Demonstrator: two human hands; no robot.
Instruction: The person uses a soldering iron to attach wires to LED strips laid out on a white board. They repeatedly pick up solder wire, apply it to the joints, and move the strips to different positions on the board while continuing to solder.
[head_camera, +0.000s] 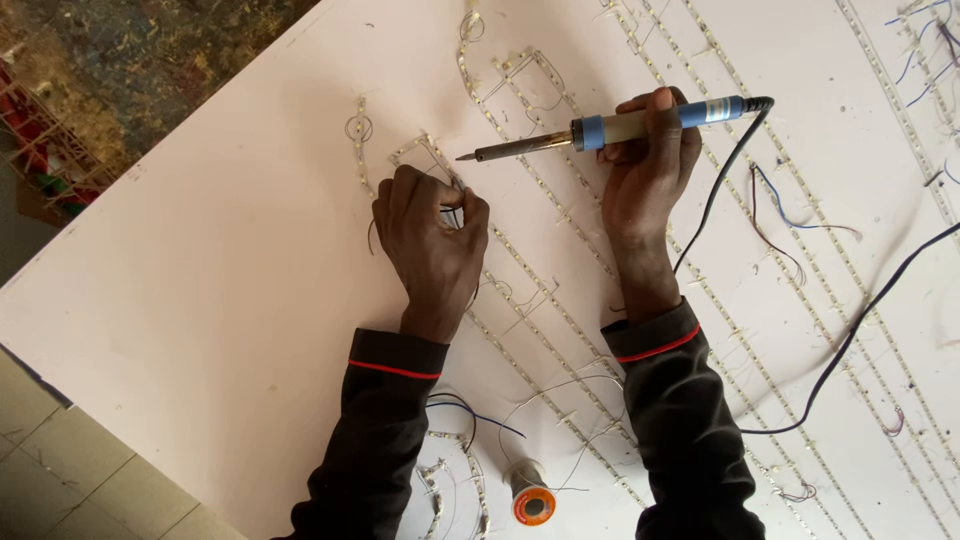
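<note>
My right hand (648, 165) grips a soldering iron (610, 128) with a blue and beige handle; its metal tip points left, held above the board. My left hand (428, 232) rests on the white board (220, 270), fingers pinched on a thin wire (452, 213) next to a strip of small lights (520, 255). The iron's tip hangs a little above and to the right of my left fingers, not touching them. Both sleeves are dark with a red band at the cuff.
Several light strips run diagonally over the board, with loose thin wires between them. The iron's black cord (840, 350) loops across the right side. A spool of solder (532, 500) stands near the board's front edge. Dirt ground (130, 60) lies past the left edge.
</note>
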